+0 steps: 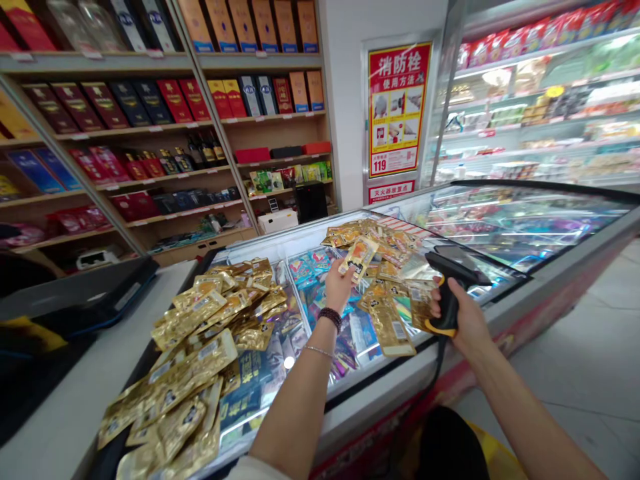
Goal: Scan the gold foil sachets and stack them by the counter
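left forearm: nearest the lens, rising from the bottom edge, with a dark bead bracelet and a thin silver chain at the wrist.
left hand: fingers closed in a pinch on the lower end of a gold foil packet, which stands tilted just above the hand.
right hand: closed firmly round the grip of a black-and-yellow barcode scanner, its head pointing away from the person.
beside the right hand: a loose gold packet lies just left of the fingers (it may be touching them, though the glare makes that hard to say).
left of the left hand: a heap of gold foil packets.
below both hands: blue snack packs behind the glass of a chest freezer.
beyond the hands: shelves of boxed liquor and a red fire-hydrant sign.
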{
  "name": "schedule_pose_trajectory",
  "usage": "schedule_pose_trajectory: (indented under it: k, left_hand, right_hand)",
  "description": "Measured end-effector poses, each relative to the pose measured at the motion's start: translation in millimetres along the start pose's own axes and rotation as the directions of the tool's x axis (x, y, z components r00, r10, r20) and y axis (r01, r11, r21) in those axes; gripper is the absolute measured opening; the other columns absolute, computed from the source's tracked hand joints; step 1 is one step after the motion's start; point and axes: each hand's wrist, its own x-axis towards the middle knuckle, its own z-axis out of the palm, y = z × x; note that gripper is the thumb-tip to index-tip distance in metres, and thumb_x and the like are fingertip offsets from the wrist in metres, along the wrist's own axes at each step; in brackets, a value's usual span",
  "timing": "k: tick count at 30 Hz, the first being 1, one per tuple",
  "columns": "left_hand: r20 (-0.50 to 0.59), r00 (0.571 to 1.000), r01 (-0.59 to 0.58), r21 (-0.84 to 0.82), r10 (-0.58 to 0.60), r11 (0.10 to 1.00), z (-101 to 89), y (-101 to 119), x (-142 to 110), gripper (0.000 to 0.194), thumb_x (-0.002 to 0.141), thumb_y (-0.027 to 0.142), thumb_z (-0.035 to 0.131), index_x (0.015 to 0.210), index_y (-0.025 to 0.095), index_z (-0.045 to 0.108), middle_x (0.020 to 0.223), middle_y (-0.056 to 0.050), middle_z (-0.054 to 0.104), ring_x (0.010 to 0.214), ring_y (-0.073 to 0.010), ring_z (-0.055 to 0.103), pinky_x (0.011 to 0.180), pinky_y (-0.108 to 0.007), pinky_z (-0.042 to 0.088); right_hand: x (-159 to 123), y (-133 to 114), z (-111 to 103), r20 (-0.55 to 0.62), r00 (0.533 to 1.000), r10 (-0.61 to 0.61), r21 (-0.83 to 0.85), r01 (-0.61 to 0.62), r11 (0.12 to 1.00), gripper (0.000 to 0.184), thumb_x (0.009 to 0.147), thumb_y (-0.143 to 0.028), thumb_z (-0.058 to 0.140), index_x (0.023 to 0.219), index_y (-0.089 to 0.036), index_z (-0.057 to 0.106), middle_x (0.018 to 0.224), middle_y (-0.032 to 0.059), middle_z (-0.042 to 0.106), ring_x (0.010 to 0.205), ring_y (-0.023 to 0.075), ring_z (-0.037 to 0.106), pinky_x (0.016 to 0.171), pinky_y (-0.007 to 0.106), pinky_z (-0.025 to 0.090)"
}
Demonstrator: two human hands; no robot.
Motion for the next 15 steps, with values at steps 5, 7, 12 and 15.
schedule_pose_trajectory:
  k: [5,7,12,15]
  left_hand:
    - [0.084,0.981,0.191,-0.519,-0.173,0.833,-28.3,19,-8,0.024,0.084,0.014,0.065,0.109,0.016,0.063,0.085,-0.002,0.064,0.065,-0.0076,0.059,0.063,-0.019,0.052]
    - [0.219,0.949,0.314,-0.647,-0.225,0.695,-42.6,28,-12,0.023,0.085,0.008,0.061,0.107,0.014,0.065,0.076,-0.001,0.06,0.057,-0.0043,0.053,0.055,-0.014,0.046]
    - [0.395,0.887,0.46,-0.718,-0.238,0.522,-72.5,38,-25,0.027,0.086,0.004,0.058,0.109,0.011,0.068,0.077,-0.004,0.061,0.059,-0.004,0.053,0.053,-0.011,0.045]
    - [0.34,0.929,0.351,-0.686,-0.145,0.638,-84.1,36,-32,0.034,0.074,0.005,0.073,0.107,0.013,0.071,0.081,-0.004,0.066,0.068,-0.0059,0.057,0.066,-0.014,0.049]
  right_hand:
    - [-7,-3,8,0.041,0.999,0.014,-0.02,-0.013,1.0,0.045,0.063,-0.046,0.084,0.09,-0.02,0.059,0.061,-0.0049,0.051,0.044,0.0083,0.045,0.038,0.018,0.039]
    - [-12,-3,15,0.077,0.997,0.021,-0.041,-0.018,0.999,0.043,0.066,-0.046,0.084,0.092,-0.019,0.06,0.061,-0.0043,0.052,0.044,0.0086,0.045,0.037,0.018,0.039]
    - [-28,3,44,0.214,0.975,0.06,-0.112,-0.036,0.993,0.039,0.074,-0.046,0.08,0.096,-0.021,0.061,0.063,-0.0033,0.053,0.042,0.0089,0.044,0.034,0.018,0.036]
    - [-35,9,60,0.287,0.954,0.086,-0.15,-0.044,0.988,0.039,0.076,-0.048,0.078,0.098,-0.021,0.06,0.064,-0.0038,0.052,0.042,0.0083,0.044,0.035,0.017,0.036]
